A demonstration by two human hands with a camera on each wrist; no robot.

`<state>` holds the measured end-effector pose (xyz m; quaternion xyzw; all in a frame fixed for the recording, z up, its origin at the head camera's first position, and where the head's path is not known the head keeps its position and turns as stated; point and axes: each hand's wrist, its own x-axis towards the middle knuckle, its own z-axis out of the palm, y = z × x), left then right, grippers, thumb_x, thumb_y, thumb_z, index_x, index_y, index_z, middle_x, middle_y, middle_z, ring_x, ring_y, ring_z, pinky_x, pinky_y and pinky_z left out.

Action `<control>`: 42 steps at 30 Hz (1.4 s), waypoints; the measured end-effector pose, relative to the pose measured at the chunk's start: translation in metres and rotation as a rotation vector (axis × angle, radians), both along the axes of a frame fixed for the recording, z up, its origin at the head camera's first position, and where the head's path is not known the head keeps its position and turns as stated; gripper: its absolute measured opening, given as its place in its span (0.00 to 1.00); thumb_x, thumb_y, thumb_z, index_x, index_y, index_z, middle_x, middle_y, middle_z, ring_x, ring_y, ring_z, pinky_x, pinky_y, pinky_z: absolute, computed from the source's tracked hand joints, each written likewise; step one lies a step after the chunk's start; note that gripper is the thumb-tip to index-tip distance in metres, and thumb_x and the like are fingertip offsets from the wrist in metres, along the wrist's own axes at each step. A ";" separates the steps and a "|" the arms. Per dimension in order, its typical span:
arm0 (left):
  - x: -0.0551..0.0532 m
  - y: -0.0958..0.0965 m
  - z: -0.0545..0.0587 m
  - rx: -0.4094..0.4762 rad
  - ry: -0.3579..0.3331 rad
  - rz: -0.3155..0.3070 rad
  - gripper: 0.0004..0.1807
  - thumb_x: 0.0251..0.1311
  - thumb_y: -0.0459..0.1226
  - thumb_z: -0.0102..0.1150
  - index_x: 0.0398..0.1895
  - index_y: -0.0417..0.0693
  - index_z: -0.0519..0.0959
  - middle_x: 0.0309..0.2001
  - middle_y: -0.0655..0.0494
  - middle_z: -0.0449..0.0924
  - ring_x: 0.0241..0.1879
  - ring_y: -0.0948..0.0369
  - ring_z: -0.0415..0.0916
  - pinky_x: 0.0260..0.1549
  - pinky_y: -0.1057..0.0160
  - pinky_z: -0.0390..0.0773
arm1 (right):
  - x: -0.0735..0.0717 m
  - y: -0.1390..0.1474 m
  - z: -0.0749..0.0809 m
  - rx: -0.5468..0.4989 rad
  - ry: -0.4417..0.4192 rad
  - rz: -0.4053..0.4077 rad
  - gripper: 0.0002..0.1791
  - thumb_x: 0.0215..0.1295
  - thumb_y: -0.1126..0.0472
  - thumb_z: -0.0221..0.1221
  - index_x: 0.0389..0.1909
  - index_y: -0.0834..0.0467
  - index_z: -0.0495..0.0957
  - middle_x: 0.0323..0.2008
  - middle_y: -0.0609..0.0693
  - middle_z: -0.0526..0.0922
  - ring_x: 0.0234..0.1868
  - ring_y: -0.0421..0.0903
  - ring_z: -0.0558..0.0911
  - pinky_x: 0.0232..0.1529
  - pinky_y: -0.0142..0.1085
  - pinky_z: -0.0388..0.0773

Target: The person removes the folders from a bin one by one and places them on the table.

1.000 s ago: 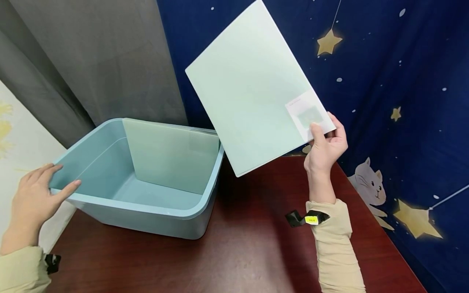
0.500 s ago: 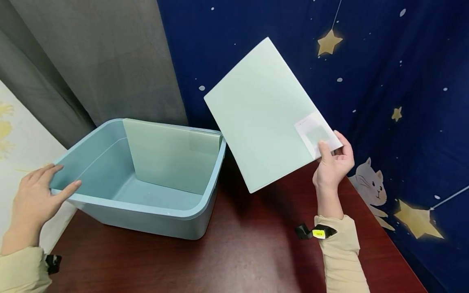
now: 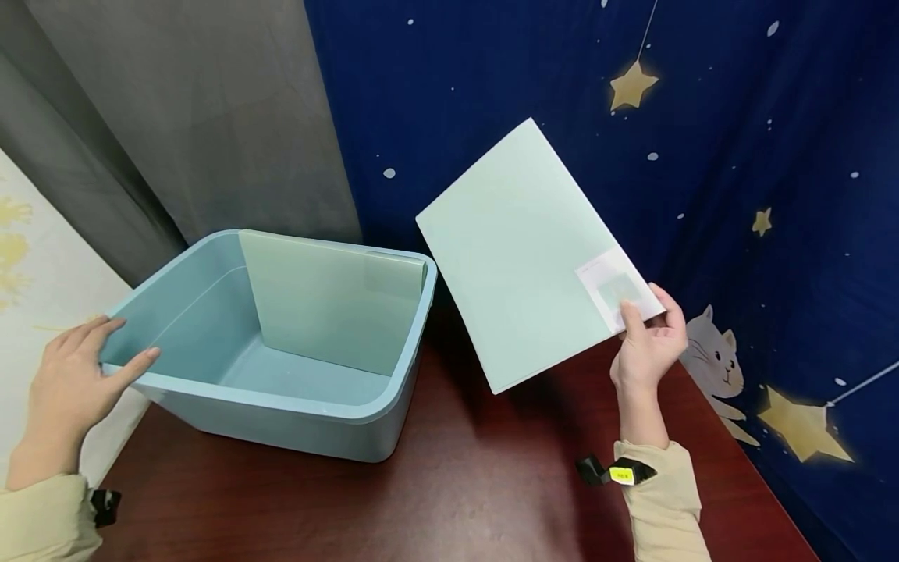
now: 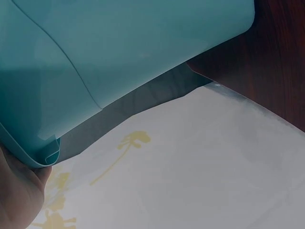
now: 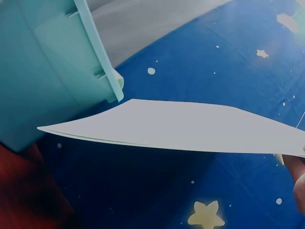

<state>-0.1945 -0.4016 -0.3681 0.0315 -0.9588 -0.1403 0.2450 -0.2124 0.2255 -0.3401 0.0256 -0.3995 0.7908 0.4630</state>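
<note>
Head view: the mint-green file folder (image 3: 520, 250) hangs tilted in the air over the wooden table (image 3: 470, 507), just beside the blue plastic tub (image 3: 267, 401). The right hand (image 3: 649, 343) pinches it by one corner, thumb over the white label (image 3: 597, 275). That single-corner hold could let it sag or swing, so a firm, flat pinch would serve best. The left hand (image 3: 73, 375) grips the tub's near-left corner, which should brace it well; a second folder (image 3: 330, 300) stands against the far inner wall.
</note>
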 end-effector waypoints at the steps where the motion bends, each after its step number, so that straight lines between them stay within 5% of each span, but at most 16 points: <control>1: 0.000 0.000 0.000 0.002 0.003 -0.004 0.43 0.55 0.56 0.50 0.65 0.33 0.57 0.65 0.32 0.52 0.66 0.38 0.42 0.61 0.39 0.44 | 0.001 0.001 -0.002 0.000 -0.001 -0.001 0.21 0.46 0.86 0.53 0.43 0.70 0.75 0.39 0.63 0.76 0.39 0.53 0.79 0.28 0.36 0.81; 42: -0.005 0.001 0.000 -0.021 -0.023 0.007 0.44 0.56 0.58 0.48 0.64 0.32 0.56 0.65 0.31 0.50 0.65 0.37 0.42 0.60 0.37 0.44 | 0.010 -0.001 -0.070 -0.023 -0.247 -0.015 0.22 0.48 0.85 0.52 0.43 0.66 0.76 0.37 0.58 0.77 0.37 0.47 0.80 0.26 0.33 0.80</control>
